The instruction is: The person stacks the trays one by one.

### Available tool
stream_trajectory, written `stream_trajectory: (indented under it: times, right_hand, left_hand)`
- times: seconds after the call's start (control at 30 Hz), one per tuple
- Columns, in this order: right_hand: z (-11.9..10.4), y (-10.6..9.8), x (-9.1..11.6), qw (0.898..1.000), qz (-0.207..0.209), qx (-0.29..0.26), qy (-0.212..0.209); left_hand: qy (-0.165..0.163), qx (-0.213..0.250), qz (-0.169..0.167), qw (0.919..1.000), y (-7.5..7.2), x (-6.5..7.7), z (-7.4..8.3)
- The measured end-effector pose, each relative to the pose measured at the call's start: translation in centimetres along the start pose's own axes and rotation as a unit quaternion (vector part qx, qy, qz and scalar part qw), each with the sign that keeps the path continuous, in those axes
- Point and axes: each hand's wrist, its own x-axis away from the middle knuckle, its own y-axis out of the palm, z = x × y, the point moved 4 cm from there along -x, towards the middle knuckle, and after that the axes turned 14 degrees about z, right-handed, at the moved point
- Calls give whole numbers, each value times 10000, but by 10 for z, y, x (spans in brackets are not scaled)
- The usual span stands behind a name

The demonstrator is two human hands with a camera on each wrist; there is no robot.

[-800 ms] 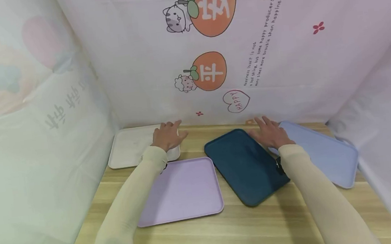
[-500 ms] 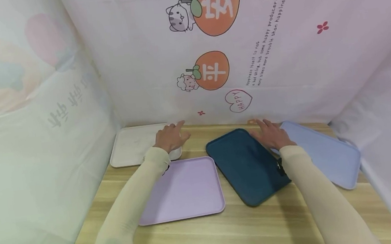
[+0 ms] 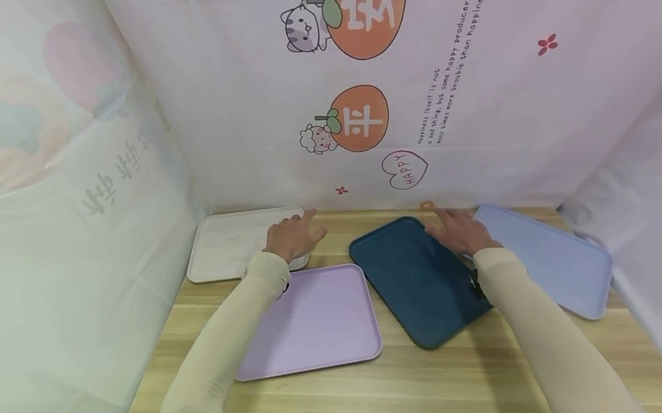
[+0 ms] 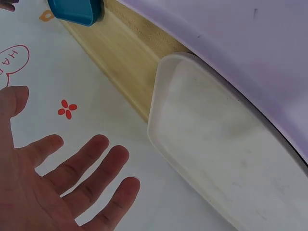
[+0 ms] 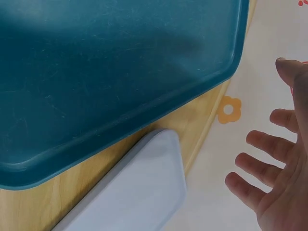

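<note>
In the head view my left hand point(image 3: 293, 236) hovers above the right end of a white tray point(image 3: 228, 245). Its fingers are spread and hold nothing, as the left wrist view of the hand point(image 4: 72, 187) confirms. My right hand point(image 3: 461, 231) is over the gap between a dark teal tray point(image 3: 420, 285) and a light blue tray point(image 3: 548, 260). The right wrist view shows that hand point(image 5: 284, 168) with loose, parted fingers and nothing in them. A lilac tray point(image 3: 319, 320) lies in front of the white one, partly covered by my left sleeve.
The trays lie on a wooden table point(image 3: 365, 400). A printed white cloth point(image 3: 234, 108) rises as a wall behind it, and more cloth closes off the left side point(image 3: 41, 301) and the right side point(image 3: 661, 196).
My left hand has shifted slightly right and toward me. The right hand's fingers have drawn down a little from the back cloth. The trays lie as before; the whole view shifted slightly.
</note>
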Motion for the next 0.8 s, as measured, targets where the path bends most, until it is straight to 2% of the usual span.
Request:
stream_trajectory:
  times: [0.2,0.47,0.8]
  right_hand:
    - [4,6,0,9999,-97,-125,23]
    - [9,13,-2,9995,-168,-275,43]
    - [7,11,3,9995,-197,-228,63]
  left_hand:
    - [19,38,67,10000,2,2,1]
    - [100,27,-26,9999,1,6,9]
    - [102,209,-39,9997,9,6,14]
